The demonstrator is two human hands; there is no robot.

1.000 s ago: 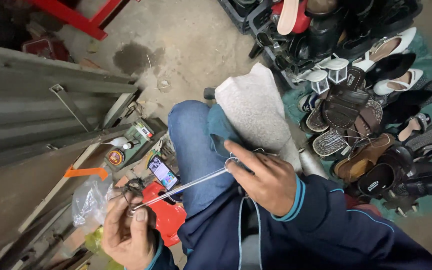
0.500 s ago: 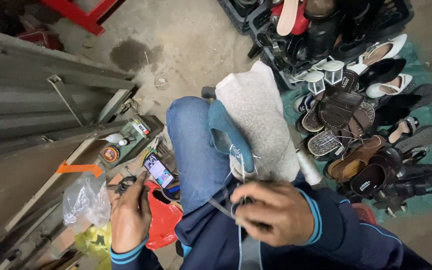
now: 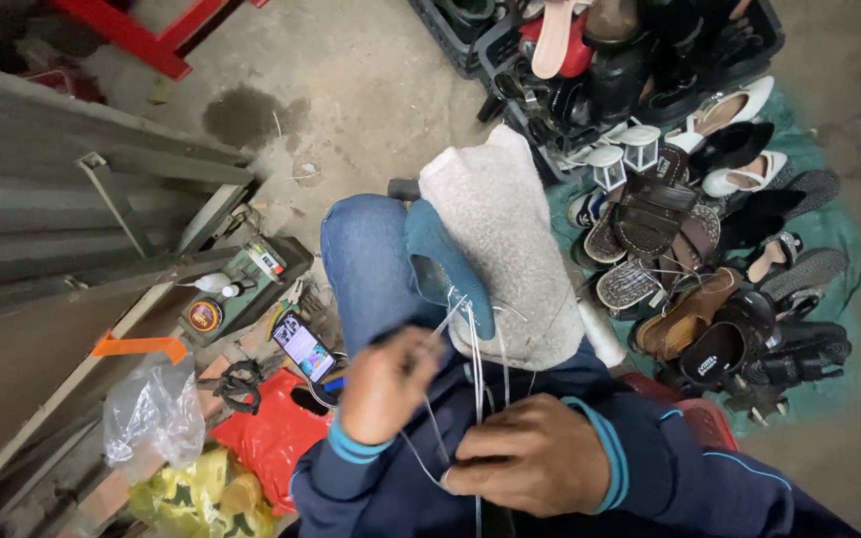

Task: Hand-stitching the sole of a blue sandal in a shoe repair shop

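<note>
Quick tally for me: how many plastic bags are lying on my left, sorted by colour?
Clear plastic bag: 1
Red plastic bag: 1
Yellow plastic bag: 1
Total: 3

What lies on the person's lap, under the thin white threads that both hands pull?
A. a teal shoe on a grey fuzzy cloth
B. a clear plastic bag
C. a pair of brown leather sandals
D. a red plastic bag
A: the thin white threads run from the left hand and right hand up to the teal shoe, which rests on the grey fuzzy cloth over the knee.
</note>
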